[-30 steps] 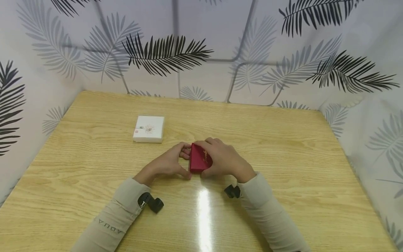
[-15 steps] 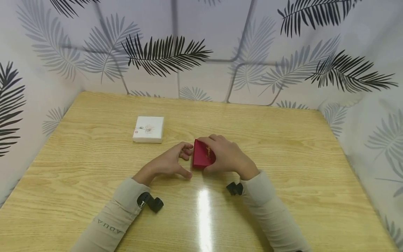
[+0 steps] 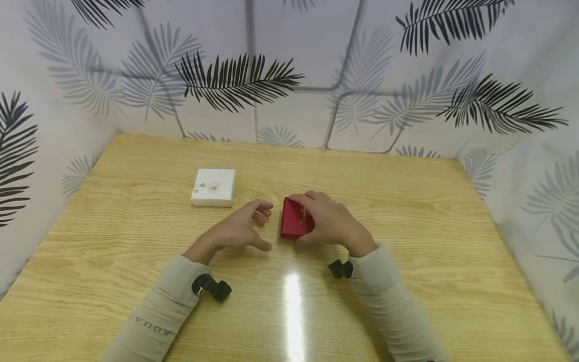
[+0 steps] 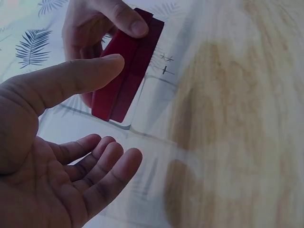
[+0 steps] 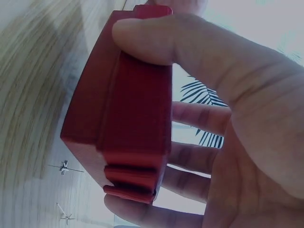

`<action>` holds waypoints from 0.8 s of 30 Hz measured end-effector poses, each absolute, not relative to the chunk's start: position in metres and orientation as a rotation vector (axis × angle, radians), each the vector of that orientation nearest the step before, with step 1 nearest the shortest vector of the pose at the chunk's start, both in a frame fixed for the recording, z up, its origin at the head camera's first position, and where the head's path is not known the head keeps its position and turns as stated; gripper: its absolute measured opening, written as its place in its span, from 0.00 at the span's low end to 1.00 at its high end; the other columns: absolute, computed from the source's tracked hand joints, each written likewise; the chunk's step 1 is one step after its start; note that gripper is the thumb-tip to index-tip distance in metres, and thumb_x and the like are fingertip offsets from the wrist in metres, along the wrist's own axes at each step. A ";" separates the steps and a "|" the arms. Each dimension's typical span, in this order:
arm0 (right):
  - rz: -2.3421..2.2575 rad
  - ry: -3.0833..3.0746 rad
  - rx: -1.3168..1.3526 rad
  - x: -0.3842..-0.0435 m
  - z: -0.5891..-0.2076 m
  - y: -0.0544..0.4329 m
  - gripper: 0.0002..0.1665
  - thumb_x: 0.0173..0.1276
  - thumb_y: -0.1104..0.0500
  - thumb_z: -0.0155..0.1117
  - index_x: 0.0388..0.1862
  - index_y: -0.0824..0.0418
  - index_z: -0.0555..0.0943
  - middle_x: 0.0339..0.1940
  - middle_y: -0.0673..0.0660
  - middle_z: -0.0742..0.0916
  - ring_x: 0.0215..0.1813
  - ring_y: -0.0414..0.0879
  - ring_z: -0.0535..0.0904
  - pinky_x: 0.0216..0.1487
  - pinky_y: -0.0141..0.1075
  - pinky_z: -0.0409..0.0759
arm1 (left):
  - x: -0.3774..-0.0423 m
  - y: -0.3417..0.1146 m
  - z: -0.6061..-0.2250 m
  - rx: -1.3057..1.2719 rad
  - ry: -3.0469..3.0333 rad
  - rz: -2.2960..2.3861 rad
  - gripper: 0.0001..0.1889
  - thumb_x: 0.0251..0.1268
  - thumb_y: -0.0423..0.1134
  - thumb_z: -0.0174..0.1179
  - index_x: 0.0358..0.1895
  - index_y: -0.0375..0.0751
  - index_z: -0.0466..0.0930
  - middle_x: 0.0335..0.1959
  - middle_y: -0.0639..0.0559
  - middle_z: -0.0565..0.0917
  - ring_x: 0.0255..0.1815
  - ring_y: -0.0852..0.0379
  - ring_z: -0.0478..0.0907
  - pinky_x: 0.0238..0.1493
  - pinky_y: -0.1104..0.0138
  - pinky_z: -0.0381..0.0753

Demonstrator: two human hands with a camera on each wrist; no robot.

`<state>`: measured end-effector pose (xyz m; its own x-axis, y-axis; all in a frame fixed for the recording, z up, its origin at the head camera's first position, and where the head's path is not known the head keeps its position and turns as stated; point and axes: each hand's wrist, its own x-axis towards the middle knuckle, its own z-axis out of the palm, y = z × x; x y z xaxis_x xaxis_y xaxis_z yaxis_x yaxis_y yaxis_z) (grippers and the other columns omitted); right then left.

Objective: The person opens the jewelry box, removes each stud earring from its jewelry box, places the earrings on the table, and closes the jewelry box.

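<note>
A small red box (image 3: pixel 294 221) with gold lettering on its lid is held by my right hand (image 3: pixel 327 218), thumb on its near side and fingers round the far side. The right wrist view shows the thumb lying across the box's side (image 5: pixel 133 104), with a hinge-like fold at the corner. My left hand (image 3: pixel 239 229) is left of the box, apart from it, thumb and fingers spread and loosely bent around nothing. Two tiny silvery star-shaped pieces (image 5: pixel 64 167) with thin pins show beside the box in the right wrist view; the head view does not show them.
A white square box (image 3: pixel 213 187) with a flower print lies on the wooden table (image 3: pixel 407 226), back left of the hands. Behind the table and at both sides hangs white cloth (image 3: pixel 298 115) with a leaf pattern.
My right hand has moved the red box to the right and slightly back, away from the left hand. The left hand has drawn a little to the left. The white box stays put.
</note>
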<state>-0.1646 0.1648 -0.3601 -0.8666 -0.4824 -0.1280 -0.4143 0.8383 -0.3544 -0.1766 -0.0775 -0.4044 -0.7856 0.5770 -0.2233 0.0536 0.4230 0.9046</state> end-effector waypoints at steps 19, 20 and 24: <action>-0.448 2.813 -0.703 -0.166 -0.361 0.161 0.54 0.48 0.46 0.81 0.74 0.48 0.67 0.61 0.54 0.80 0.57 0.49 0.75 0.47 0.48 0.81 | -0.182 -0.104 -0.382 0.549 2.276 1.421 0.47 0.51 0.32 0.75 0.74 0.36 0.58 0.71 0.37 0.67 0.71 0.39 0.64 0.67 0.46 0.73; -0.445 2.814 -0.703 -0.166 -0.361 0.161 0.54 0.48 0.46 0.81 0.74 0.48 0.67 0.60 0.54 0.80 0.57 0.49 0.75 0.47 0.48 0.81 | -0.183 -0.105 -0.381 0.548 2.281 1.428 0.46 0.51 0.32 0.75 0.74 0.36 0.58 0.71 0.37 0.67 0.71 0.39 0.64 0.67 0.46 0.72; -0.431 2.813 -0.694 -0.165 -0.362 0.161 0.53 0.49 0.47 0.81 0.74 0.47 0.67 0.61 0.53 0.80 0.57 0.49 0.75 0.46 0.48 0.81 | -0.187 -0.114 -0.378 0.547 2.304 1.451 0.45 0.52 0.31 0.74 0.74 0.38 0.59 0.71 0.36 0.66 0.71 0.38 0.63 0.68 0.45 0.72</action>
<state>-0.1650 0.1606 -0.3619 -0.8664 -0.4810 -0.1338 -0.4189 0.8461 -0.3295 -0.1871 -0.1139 -0.3782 -0.8594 0.5022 -0.0962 0.1302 0.3969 0.9086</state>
